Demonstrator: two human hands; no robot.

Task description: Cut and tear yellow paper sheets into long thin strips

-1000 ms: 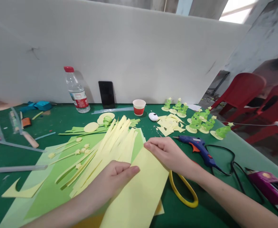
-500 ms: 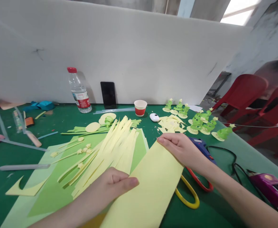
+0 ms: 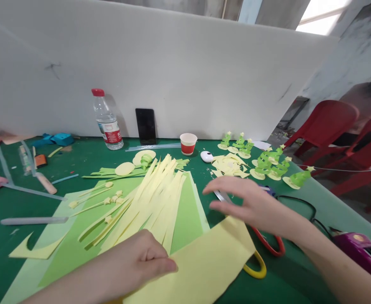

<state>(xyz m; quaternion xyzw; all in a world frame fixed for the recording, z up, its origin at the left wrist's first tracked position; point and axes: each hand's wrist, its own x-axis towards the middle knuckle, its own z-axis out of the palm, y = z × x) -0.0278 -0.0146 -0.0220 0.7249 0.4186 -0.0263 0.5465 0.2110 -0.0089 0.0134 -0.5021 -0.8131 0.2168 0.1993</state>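
Note:
My left hand pinches the left edge of a pale yellow sheet of paper, thumb on top. Above the sheet's far right corner hovers my right hand, thumb and fingers apart, holding nothing. Partly under the sheet and that hand lie scissors with a red and yellow handle; a bit of blade shows. Left of the sheet, many pale yellow paper strips are spread over green paper. Several small paper stars on strips lie farther left.
Small green paper trees stand at the back right, beside yellow paper scraps. Along the white board are a bottle, a phone and a paper cup. A purple device and black cable lie right.
My right hand has let go of the paper's upper corner and opened. The sheet has tipped down to the right, while my left hand keeps its pinch.

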